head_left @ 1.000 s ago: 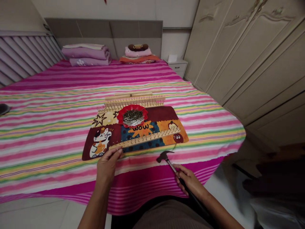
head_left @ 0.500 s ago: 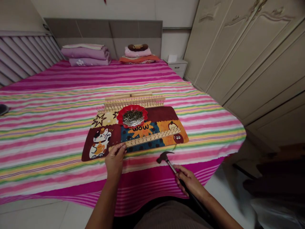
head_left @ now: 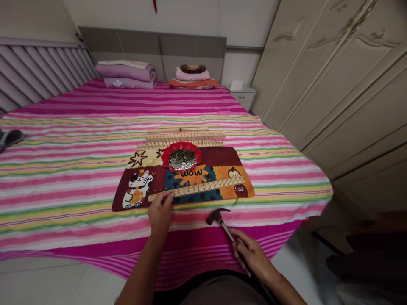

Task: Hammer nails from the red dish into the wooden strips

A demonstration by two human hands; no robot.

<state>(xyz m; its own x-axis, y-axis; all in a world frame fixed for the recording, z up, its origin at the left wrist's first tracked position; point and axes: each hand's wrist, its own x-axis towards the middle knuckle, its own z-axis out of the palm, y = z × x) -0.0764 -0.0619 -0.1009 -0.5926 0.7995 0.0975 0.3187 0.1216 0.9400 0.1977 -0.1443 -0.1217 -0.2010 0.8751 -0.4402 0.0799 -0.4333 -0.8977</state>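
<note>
A wooden strip studded with nails [head_left: 203, 187] lies across a colourful cartoon mat [head_left: 140, 186] on the striped bed. My left hand [head_left: 161, 210] pinches the strip's left end, fingers closed on it. My right hand [head_left: 251, 254] is wrapped round the handle of a hammer [head_left: 220, 218], whose dark head rests on the bedsheet just in front of the mat. A red dish heaped with nails [head_left: 182, 157] sits at the mat's far edge.
More nail-studded wooden strips [head_left: 184, 137] lie behind the dish. Folded purple bedding [head_left: 127, 73] and a pillow stack [head_left: 192, 76] sit at the headboard. A cream wardrobe [head_left: 333, 84] stands at the right, a small nightstand [head_left: 243, 95] beside the bed. A dark object [head_left: 9, 137] lies at far left.
My left hand slid rightward along the strip's near end, from the mat's left part toward its middle. The hammer hand has barely moved. The camera shifted slightly.
</note>
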